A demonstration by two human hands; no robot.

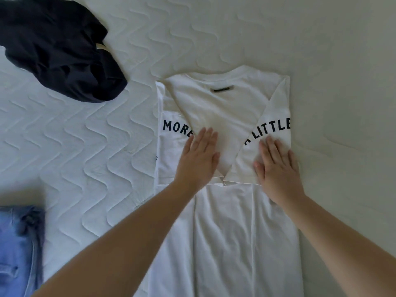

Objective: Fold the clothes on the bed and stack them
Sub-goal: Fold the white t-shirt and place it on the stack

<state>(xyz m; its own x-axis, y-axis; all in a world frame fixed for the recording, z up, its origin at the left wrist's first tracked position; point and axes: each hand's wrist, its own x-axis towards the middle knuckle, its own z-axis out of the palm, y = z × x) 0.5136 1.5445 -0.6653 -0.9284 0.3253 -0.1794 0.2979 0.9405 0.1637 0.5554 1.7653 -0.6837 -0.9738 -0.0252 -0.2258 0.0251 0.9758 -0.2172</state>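
A white T-shirt [222, 103] lies back side up on the bed, collar away from me, with both sides folded inward. Dark letters read MORE on the left flap and LITTLE on the right flap. My left hand [198, 159] lies flat, fingers straight, on the left folded sleeve near the shirt's middle. On the right folded sleeve my right hand [276, 166] presses flat in the same way. The shirt's lower part [235, 243] runs between my forearms toward me.
A crumpled dark navy garment [62, 50] lies at the upper left on the white quilted mattress [96, 146]. Blue denim jeans [17, 249] lie at the lower left edge of view. Bare mattress extends to the right of the shirt.
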